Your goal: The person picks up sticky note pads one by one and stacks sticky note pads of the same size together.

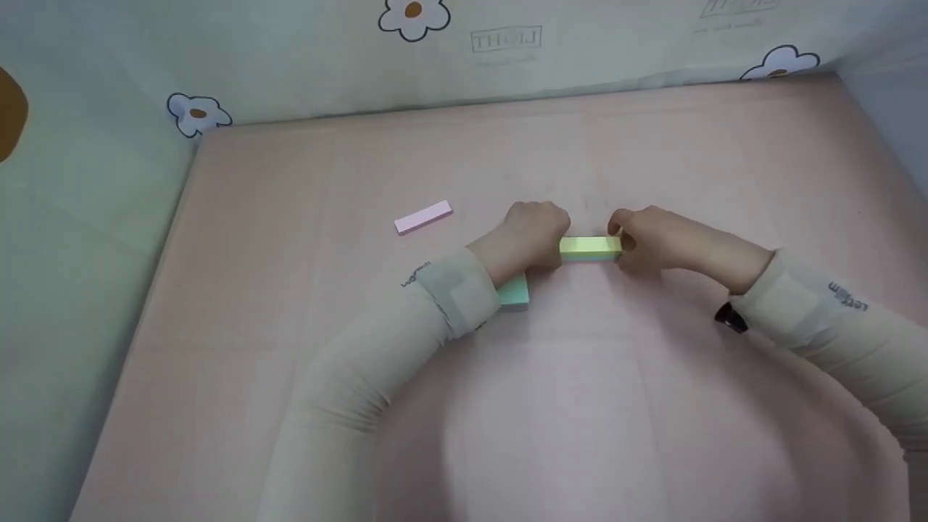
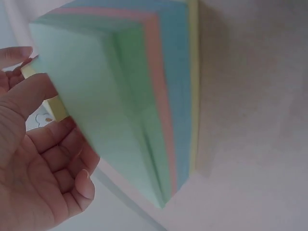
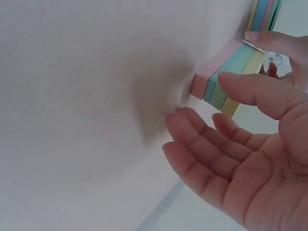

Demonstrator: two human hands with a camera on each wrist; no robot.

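Both hands meet near the middle of the pink tabletop [image 1: 290,377] over a long striped pad of sticky notes [image 1: 590,247], yellow on top with green, blue and pink layers below. The left hand [image 1: 533,235] sits at the pad's left end, knuckles up in the head view; in the left wrist view its fingers [image 2: 57,159] are loosely bent with the palm exposed, and its thumb and fingertip appear to touch a yellow edge at the picture's left. The right hand [image 1: 649,235] sits at the pad's right end. In the right wrist view its thumb [image 3: 260,91] lies against the yellow side of the pad's end, while the other fingers [image 3: 202,139] are relaxed and gently bent beside the tabletop, not wrapped around anything.

A second, thicker striped block [image 2: 139,91] with a mint green face lies on the tabletop just below the left wrist, partly hidden by the beige sleeve [image 1: 449,290] in the head view. A single pink strip [image 1: 423,217] lies well apart to the left. Pale green cloth with flower prints [image 1: 197,113] walls the tabletop.
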